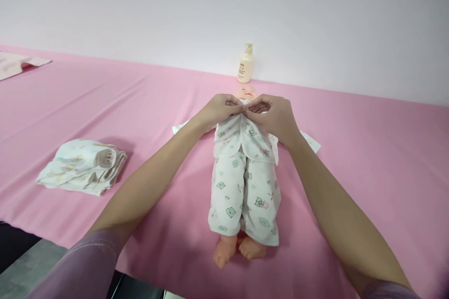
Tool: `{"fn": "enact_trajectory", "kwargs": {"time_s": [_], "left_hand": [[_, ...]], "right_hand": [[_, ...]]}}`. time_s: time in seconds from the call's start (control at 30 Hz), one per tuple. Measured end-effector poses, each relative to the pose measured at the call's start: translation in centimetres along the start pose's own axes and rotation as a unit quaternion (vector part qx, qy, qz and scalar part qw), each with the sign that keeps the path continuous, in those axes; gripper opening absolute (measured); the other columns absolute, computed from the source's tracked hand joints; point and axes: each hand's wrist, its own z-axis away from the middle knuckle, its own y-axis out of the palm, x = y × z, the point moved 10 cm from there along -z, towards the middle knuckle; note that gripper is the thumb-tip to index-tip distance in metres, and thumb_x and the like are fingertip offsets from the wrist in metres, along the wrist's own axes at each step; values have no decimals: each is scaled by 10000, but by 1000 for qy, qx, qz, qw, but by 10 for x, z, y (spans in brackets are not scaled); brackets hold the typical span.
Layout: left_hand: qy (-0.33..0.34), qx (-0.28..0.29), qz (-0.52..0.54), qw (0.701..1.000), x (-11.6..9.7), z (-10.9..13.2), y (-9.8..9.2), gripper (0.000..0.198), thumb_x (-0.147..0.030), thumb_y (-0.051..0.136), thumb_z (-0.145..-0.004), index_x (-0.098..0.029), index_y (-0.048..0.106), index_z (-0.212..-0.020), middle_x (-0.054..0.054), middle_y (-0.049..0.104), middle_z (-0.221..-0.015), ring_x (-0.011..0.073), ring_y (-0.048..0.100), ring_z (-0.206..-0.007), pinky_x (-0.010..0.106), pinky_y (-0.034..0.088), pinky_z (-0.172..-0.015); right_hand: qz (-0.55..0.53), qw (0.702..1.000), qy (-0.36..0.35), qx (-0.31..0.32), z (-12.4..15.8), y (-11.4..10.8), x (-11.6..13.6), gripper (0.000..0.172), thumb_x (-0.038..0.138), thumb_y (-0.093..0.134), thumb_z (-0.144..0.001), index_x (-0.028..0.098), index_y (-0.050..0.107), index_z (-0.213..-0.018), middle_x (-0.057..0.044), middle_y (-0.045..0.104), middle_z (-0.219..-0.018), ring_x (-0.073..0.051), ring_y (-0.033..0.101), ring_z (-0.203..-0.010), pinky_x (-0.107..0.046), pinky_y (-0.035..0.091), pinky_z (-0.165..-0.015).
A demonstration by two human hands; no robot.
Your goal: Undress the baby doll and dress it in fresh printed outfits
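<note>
A baby doll (225,250) lies on its back, feet toward me, dressed in white printed trousers (229,196) and a matching jacket (261,145). At the jacket's upper front, just below the doll's chin, my left hand (224,110) pinches the fabric edge. Right against it, my right hand (271,114) grips the other side of the opening, fingertips meeting the left ones. A button shows on the front below my fingers. The lower front edges part in a small gap. Whatever lies between my fingertips is hidden. Both sleeves stretch out sideways beneath my wrists.
Folded white printed baby clothes (82,166) lie to the left. A cream pump bottle (246,64) stands behind the doll's head, near the wall (175,14). Pale cloth (17,64) lies at the far left. The pink tablecloth (368,159) covers the table; its front edge is close to me.
</note>
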Motion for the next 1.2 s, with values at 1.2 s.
{"fn": "enact_trajectory", "kwargs": {"time_s": [1.2], "left_hand": [[-45, 18, 112, 992, 15, -7, 1, 549, -410, 1067, -696, -222, 573, -841, -34, 593, -708, 87, 500, -594, 259, 398, -562]], "right_hand": [[-192, 978, 74, 45, -6, 13, -37, 491, 505, 1080, -631, 240, 795, -930, -62, 847, -1037, -267, 800, -1049, -458, 648, -1056]]}}
